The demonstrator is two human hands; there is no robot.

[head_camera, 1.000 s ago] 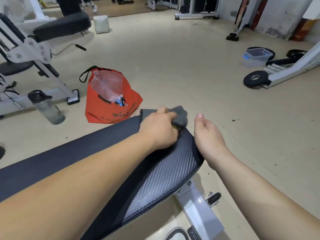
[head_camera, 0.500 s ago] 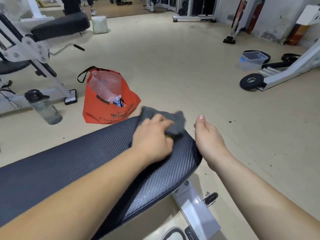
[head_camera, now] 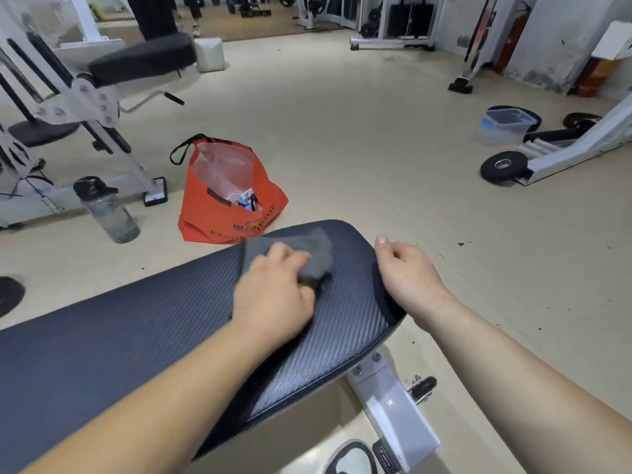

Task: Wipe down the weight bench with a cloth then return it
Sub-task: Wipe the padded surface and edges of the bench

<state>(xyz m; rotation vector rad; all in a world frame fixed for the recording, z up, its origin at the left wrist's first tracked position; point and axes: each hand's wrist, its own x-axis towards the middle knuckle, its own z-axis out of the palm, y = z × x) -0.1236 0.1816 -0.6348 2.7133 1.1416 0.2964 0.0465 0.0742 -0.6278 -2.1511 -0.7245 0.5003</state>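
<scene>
My left forearm reaches in from the lower left, bare, angled up and to the right. My left hand (head_camera: 273, 295) lies palm down, knuckles up, fingers curled over and pressing on the grey cloth (head_camera: 297, 248); the hand is blurred, so I cannot tell each finger apart. My right forearm comes in from the lower right corner, also bare, running up and to the left. My right hand (head_camera: 407, 271) is loosely curled, thumb stretched forward with its nail showing, the fingers folded under out of sight. Its heel and wrist sit at the rounded end of the bench pad (head_camera: 136, 336). The two hands are near each other, not touching.
</scene>
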